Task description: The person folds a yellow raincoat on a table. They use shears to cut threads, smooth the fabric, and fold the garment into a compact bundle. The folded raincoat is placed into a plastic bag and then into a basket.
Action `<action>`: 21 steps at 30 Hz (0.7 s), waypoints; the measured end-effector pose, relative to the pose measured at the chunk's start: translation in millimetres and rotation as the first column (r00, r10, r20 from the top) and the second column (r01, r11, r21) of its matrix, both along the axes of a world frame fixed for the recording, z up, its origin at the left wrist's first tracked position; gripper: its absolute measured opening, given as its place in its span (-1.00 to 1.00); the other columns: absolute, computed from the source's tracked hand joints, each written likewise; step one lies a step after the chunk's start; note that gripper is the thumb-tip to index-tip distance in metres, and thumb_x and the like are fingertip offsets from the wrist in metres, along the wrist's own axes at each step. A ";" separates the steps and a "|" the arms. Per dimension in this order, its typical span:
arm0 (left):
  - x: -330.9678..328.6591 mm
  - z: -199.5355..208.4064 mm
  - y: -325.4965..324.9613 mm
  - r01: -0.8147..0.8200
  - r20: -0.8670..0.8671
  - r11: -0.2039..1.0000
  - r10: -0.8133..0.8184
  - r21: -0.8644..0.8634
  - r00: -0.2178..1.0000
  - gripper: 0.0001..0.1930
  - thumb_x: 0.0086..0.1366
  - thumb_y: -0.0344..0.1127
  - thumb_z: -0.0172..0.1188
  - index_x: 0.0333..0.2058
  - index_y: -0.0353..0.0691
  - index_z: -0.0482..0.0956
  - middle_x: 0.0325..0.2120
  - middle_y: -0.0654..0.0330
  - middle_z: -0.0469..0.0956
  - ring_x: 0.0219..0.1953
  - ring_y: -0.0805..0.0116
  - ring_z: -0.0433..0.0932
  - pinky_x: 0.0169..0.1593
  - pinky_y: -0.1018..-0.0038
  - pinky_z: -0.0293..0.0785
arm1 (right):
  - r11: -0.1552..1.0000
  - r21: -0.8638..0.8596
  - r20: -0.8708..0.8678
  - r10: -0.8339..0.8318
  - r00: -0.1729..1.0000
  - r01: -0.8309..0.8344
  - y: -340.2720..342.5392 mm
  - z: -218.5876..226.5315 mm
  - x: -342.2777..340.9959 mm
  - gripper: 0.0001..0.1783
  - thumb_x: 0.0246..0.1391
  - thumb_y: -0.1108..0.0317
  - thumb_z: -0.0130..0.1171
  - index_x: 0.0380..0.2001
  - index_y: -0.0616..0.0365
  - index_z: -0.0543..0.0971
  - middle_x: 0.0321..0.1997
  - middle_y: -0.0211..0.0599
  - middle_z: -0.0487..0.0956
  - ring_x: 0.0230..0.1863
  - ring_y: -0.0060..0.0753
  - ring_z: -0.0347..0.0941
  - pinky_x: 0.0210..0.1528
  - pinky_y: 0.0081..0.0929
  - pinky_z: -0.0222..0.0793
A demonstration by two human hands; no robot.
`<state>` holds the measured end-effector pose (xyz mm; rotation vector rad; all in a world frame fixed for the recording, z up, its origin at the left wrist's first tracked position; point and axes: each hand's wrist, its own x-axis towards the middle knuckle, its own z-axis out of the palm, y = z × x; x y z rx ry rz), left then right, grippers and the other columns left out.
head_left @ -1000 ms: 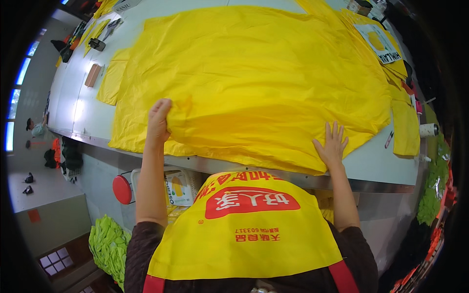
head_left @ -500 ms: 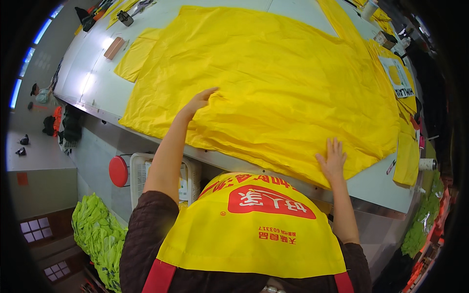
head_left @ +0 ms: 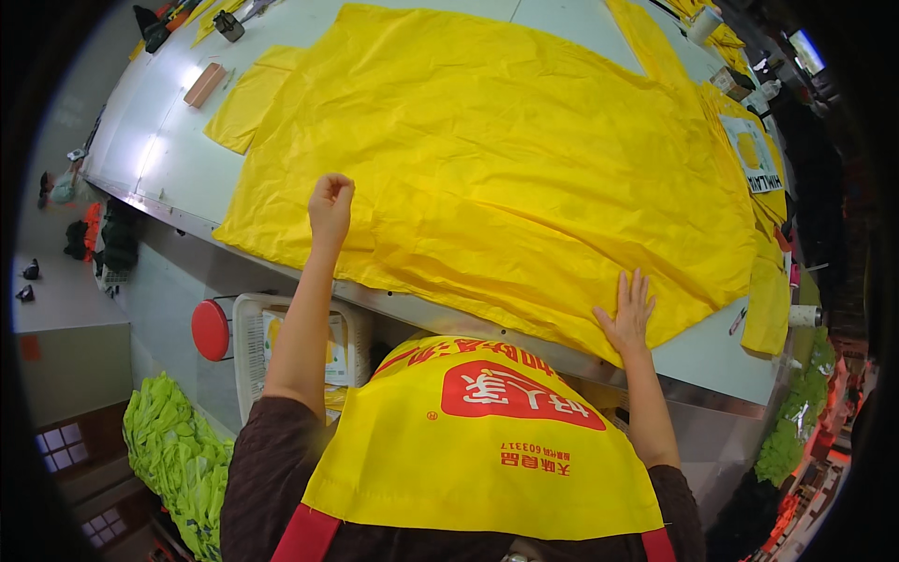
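A large yellow raincoat (head_left: 506, 140) lies spread over the table in front of me, one short sleeve (head_left: 251, 98) stretched out at its left. Shallow creases run through its nearer half. Over its left part, my left hand (head_left: 330, 214) is closed, thumb against the curled fingers; whether cloth or anything else is inside them is hidden. My right hand (head_left: 630, 314) rests flat and open, fingers spread, on the raincoat's near edge at the right. A yellow apron (head_left: 487, 478) with red straps covers my front.
The pale table (head_left: 150, 140) holds a brown block (head_left: 204, 86) and a dark container (head_left: 228, 26) at the far left. A printed sheet (head_left: 752, 155) and a white spool (head_left: 804, 316) are at the right. Below stand a red stool (head_left: 210, 330), a white basket (head_left: 245, 351) and a lime-green heap (head_left: 176, 459).
My left hand has moved left and slightly nearer, and its fingers have curled closed. Creases near where it was have flattened. My right hand stays flat in nearly the same place.
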<state>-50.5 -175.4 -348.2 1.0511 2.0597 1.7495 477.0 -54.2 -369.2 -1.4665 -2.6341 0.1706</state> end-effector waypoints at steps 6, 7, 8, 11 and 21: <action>89.0 34.8 -14.3 0.331 -0.620 0.713 -0.701 -0.618 0.353 -0.48 0.10 -0.06 0.15 0.02 -0.15 0.37 0.08 0.06 0.29 0.17 0.11 0.20 0.20 0.19 0.07 | 0.970 -0.110 0.066 0.226 0.972 -0.218 -40.7 28.2 -17.7 -0.07 -0.15 -0.26 0.06 0.19 0.13 0.17 0.33 -0.01 -0.01 0.35 0.13 -0.24 0.20 0.32 -0.39; 83.8 5.5 -31.2 0.318 -0.548 0.614 -0.789 -0.723 0.277 -0.42 0.11 -0.01 0.13 0.07 -0.15 0.33 0.15 0.04 0.21 0.20 0.09 0.14 0.22 0.17 0.03 | 0.959 -0.140 0.093 0.259 0.961 -0.245 -47.9 23.9 -16.6 -0.06 -0.16 -0.27 0.06 0.19 0.13 0.18 0.33 -0.01 -0.01 0.35 0.13 -0.23 0.20 0.32 -0.38; 83.3 8.4 -35.4 0.354 -0.518 0.623 -0.780 -0.697 0.352 -0.41 0.10 -0.03 0.14 0.09 -0.15 0.30 0.16 0.04 0.18 0.22 0.07 0.10 0.22 0.16 0.01 | 0.952 -0.166 0.116 0.279 0.953 -0.259 -50.6 23.6 -21.5 -0.05 -0.17 -0.28 0.06 0.19 0.13 0.19 0.33 0.00 0.00 0.34 0.14 -0.22 0.19 0.32 -0.38; 80.2 21.9 -53.0 0.415 -0.438 0.723 -0.675 -0.553 0.593 -0.37 0.09 -0.11 0.15 0.12 -0.20 0.25 0.17 0.00 0.15 0.24 0.00 0.04 0.24 0.13 -0.03 | 0.925 -0.295 0.067 0.272 0.960 -0.241 -54.4 49.5 -10.7 -0.07 -0.20 -0.15 0.16 0.19 0.12 0.17 0.34 0.01 -0.05 0.35 0.12 -0.23 0.24 0.21 -0.37; -44.0 0.3 -161.6 -0.186 -0.668 0.727 -0.457 -0.661 0.587 -0.41 -0.02 -0.54 0.05 0.08 -0.16 0.29 0.08 0.08 0.27 0.16 0.11 0.19 0.18 0.07 0.01 | 0.942 0.027 0.002 0.334 0.943 -0.334 -56.4 54.8 57.3 -0.50 -0.28 0.62 0.11 -0.11 0.22 0.43 -0.03 -0.08 0.42 0.03 -0.06 0.30 0.06 -0.17 0.17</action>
